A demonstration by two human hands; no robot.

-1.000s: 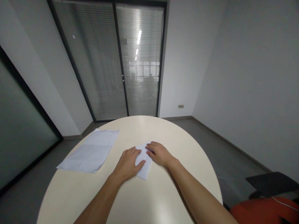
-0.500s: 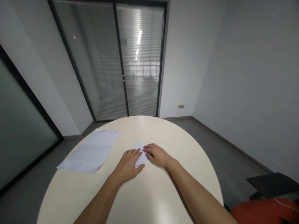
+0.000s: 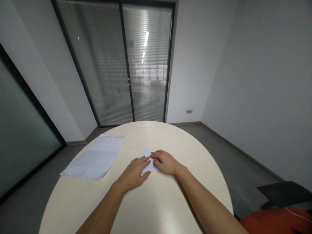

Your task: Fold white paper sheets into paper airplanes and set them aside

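A small piece of folded white paper lies on the round cream table, its pointed top showing above my fingers. From the left, my left hand rests over it, fingers stretched out flat and thumb apart near its lower edge. My right hand grips the paper's right side with bent fingers and thumb. Both hands cover part of the paper, so its folds are not clear. The fingertips of the two hands almost meet over its middle.
Large white sheets with fold creases lie at the table's left, reaching its edge. An orange and black chair stands at the lower right, beside the table. Behind are glass panels with blinds and a pale wall.
Both hands have shifted only slightly on the folded paper, the left fingertips a little further right. The view has moved very slightly. The large sheets have not moved.
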